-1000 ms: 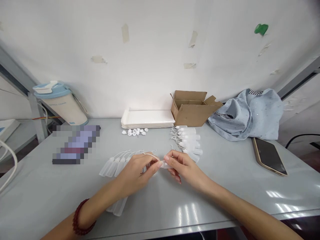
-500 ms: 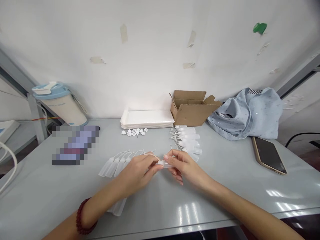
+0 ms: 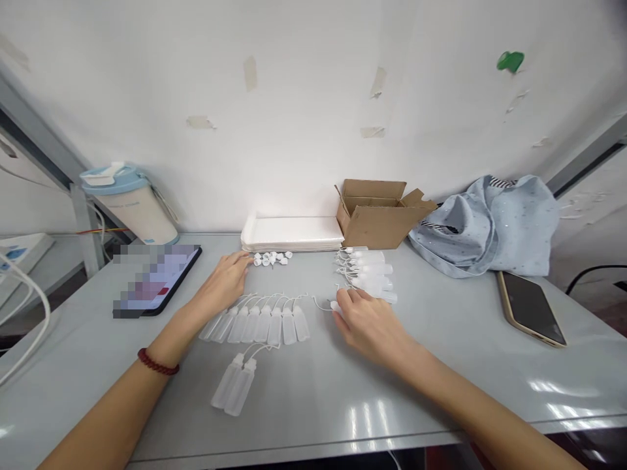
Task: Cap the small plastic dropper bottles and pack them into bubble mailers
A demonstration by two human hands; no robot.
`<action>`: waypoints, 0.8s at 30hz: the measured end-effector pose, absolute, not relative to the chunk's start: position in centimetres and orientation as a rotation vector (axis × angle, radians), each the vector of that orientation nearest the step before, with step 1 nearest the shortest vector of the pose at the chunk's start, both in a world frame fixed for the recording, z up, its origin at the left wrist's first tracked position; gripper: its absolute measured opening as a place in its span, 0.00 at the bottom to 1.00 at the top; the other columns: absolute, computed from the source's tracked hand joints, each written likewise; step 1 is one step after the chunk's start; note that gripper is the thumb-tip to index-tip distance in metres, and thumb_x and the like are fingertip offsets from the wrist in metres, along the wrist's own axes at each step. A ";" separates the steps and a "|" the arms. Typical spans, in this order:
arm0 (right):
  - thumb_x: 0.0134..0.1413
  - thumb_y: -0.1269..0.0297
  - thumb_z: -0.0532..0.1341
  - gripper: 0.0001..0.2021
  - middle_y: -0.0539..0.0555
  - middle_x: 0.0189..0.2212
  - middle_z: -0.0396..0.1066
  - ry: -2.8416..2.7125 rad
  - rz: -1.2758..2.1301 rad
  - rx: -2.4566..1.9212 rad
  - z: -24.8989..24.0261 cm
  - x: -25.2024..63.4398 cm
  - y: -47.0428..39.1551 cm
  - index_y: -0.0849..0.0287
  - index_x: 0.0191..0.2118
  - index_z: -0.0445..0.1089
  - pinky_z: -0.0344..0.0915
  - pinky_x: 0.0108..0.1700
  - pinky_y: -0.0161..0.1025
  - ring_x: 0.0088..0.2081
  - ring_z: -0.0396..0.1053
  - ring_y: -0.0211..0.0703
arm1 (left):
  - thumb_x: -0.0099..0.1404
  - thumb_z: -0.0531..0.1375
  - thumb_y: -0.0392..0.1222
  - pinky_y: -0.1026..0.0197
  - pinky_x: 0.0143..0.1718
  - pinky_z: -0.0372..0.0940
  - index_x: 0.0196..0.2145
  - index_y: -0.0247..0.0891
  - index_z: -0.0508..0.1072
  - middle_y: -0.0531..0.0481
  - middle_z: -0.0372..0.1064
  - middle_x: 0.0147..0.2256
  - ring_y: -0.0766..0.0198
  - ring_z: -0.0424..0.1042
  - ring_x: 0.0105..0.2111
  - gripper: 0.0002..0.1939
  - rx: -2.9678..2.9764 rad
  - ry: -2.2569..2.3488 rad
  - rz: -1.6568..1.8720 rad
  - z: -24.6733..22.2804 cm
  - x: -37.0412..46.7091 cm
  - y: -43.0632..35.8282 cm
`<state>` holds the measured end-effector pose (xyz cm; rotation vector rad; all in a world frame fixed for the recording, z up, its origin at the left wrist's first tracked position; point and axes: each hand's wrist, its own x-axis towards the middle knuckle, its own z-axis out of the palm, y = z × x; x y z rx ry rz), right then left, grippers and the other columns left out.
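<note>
My left hand (image 3: 226, 281) reaches to the left edge of a small pile of white caps (image 3: 271, 258), its fingertips together at a cap and partly hidden. My right hand (image 3: 367, 320) is closed round a small translucent bottle (image 3: 335, 305), of which only the white neck and a thin cord show. Below my left hand lies a row of several translucent bottles (image 3: 264, 324) with cords looped at their necks. Two more bottles (image 3: 235, 385) lie side by side nearer the front edge. Beyond my right hand is a pile of capped bottles (image 3: 369, 267).
At the back are a stack of white padded sheets (image 3: 294, 232) and an open cardboard box (image 3: 382, 222). A tumbler (image 3: 137, 209) and a phone (image 3: 161, 281) are on the left. On the right lie a blue cloth bag (image 3: 514, 228) and another phone (image 3: 531, 307).
My left hand has left the held bottle and moved back and left to the caps, uncovering the row of bottles. My right hand still holds its bottle, and its fingers are lower over it.
</note>
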<state>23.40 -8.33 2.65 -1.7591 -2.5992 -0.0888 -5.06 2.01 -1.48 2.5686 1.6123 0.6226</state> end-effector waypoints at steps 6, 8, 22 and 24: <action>0.57 0.71 0.54 0.05 0.62 0.29 0.70 -2.644 -0.238 -1.754 2.2 23.3 -8.7 0.62 0.32 0.66 0.46 0.22 0.39 0.31 0.67 0.49 | 0.60 0.47 0.36 0.49 0.45 0.64 0.38 0.36 0.73 0.39 0.71 0.39 0.49 0.68 0.43 0.16 2.497 1.645 0.619 -1.6 -4.9 2.2; 0.58 0.69 0.54 0.07 0.61 0.28 0.70 -2.614 -0.262 -1.719 2.1 23.1 -8.8 0.62 0.32 0.67 0.47 0.22 0.38 0.31 0.67 0.49 | 0.60 0.48 0.38 0.50 0.42 0.65 0.34 0.36 0.73 0.40 0.71 0.36 0.50 0.70 0.40 0.14 2.453 1.670 0.624 -1.2 -4.8 2.1; 0.60 0.62 0.52 0.11 0.56 0.30 0.69 -2.665 0.369 -0.912 1.0 19.3 -12.2 0.64 0.39 0.66 0.58 0.27 0.36 0.28 0.65 0.40 | 0.49 0.67 0.45 0.61 0.33 0.66 0.31 0.36 0.72 0.51 0.73 0.28 0.61 0.73 0.31 0.14 1.446 1.258 0.803 3.8 0.2 -3.6; 0.60 0.61 0.53 0.12 0.56 0.32 0.70 -2.673 0.427 -0.981 1.2 18.2 -12.5 0.65 0.41 0.65 0.59 0.28 0.37 0.29 0.67 0.42 | 0.49 0.67 0.44 0.61 0.34 0.65 0.30 0.35 0.71 0.51 0.73 0.28 0.62 0.72 0.31 0.13 1.401 1.206 0.784 3.9 0.8 -4.1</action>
